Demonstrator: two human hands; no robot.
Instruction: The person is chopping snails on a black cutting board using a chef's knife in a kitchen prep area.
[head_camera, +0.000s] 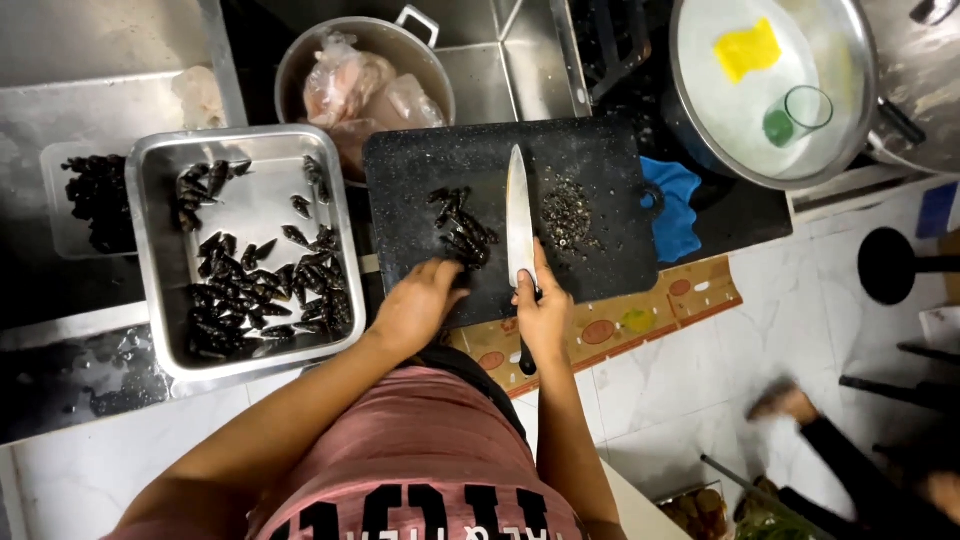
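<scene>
a kitchen knife (519, 215) is gripped by its dark handle in the closed right hand (541, 313), its blade laid flat along the black cutting board (600, 170). the left hand (415, 303) is rested at the board's near edge, fingers loosely curled and holding nothing, just beside a small pile of dark dried chillies (462, 232), or possibly shellfish. more of these are spread in the steel tray (250, 145) to the left.

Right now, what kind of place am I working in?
Probably a kitchen prep counter. The right hand holds a knife on a black cutting board, beside a steel tray of dark shellfish and a sink.
</scene>
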